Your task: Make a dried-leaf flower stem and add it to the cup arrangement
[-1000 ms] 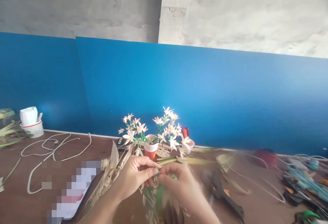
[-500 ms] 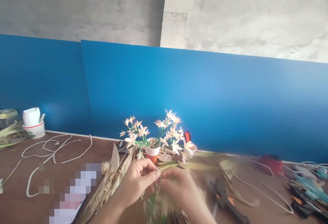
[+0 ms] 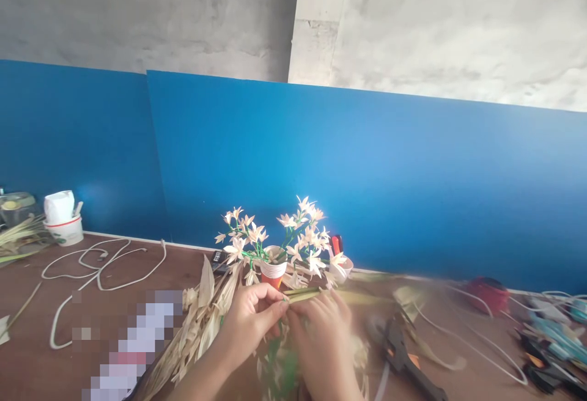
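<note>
My left hand [image 3: 254, 321] is closed, thumb and forefinger pinching a thin green strip [image 3: 285, 299] of which only a tiny bit shows. Pressed up against those fingertips, my right hand [image 3: 323, 327] is closed too, its fingers curled at the same strip. A blurred green shape [image 3: 288, 367] shows below, between my wrists; I cannot make out its kind. Just beyond my hands, a paper cup [image 3: 274, 271] holds cream artificial flowers [image 3: 306, 239] on green stems. Dried corn husks [image 3: 202, 315] lie beside my left forearm.
A black glue gun [image 3: 406, 358] lies right of my right hand. White cables [image 3: 96, 272] loop across the brown table at left, near a white tub [image 3: 64, 230]. A red object [image 3: 486, 296] and cluttered tools [image 3: 550, 352] are at far right. A blue partition [image 3: 321, 156] stands behind.
My right hand has turned, knuckles now upward, and its fingers have moved closer against my left fingertips. My left hand stays nearly in place.
</note>
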### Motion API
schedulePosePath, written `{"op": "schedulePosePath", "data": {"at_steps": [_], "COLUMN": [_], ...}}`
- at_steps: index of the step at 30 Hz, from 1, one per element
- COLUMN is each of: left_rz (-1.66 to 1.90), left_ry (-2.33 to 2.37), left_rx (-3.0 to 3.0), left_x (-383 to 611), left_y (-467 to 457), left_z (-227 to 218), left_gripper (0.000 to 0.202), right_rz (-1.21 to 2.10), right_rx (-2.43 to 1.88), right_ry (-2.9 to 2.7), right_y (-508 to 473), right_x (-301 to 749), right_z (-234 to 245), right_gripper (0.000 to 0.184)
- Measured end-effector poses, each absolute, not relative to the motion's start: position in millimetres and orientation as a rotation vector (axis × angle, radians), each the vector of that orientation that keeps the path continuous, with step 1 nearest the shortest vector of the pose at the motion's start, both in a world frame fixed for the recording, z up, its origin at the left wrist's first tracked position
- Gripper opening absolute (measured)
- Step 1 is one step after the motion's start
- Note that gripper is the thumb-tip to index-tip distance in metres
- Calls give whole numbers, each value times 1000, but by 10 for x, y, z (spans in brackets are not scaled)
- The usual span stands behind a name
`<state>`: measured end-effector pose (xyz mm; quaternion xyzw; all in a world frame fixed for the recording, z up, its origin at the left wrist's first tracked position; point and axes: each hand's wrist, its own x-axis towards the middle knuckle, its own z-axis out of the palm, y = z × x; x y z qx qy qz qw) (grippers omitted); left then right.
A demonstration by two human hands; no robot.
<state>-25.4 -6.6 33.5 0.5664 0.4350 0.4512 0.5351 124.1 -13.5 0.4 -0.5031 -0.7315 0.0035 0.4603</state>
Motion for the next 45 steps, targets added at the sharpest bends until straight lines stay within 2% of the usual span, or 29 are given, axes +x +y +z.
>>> {"op": "schedulePosePath", "data": {"at_steps": [4,8,12,16,18,20,23,27,30,40,45], "left_rz": [1039,978,903,917,923,942,989,1042,1067,987,1040], "left_ry": [935,857,805,802,831,893,990,1085,1121,1123,1094], "left_rx": [1426,1452,1452,1411,1407,1449,1476,1396,1355,1317,1363], "left_x": [-341,-415,-454,-461,-446,-414,-339,-237,-208,-253,-262], "left_y": [-39,-6,-12,-31,-37,-42,-56,-85,-94,-2,-47], "left_z": [343,302,307,319,321,329,343,348,340,235,341], "left_gripper": [22,22,23,26,27,25,22,23,25,28,24], "right_rz": [647,1352,1728,1829,1769,1558,1006,297,8,-235,-140], "right_rx": [-1285,-1098,-879,-831,-908,-1092,-1352,-1368,-1363,-1291,-1278], "right_ry": [-1627,-1401,-1331,-1265,-1292,-1364,-1532,-1774,-1769,-1711,-1768], "right_y": [-194,-182,-78,-65,-90,-111,-125,-147,-185,-211,-148], "right_x": [1278,1301,1306,1290,1285,1285,1283,1218,1149,1158,1213], "right_z": [118,113,24,32,57,67,46,24,60,111,54], "right_gripper": [15,22,37,33,29,22,14,8,18,24,22]}}
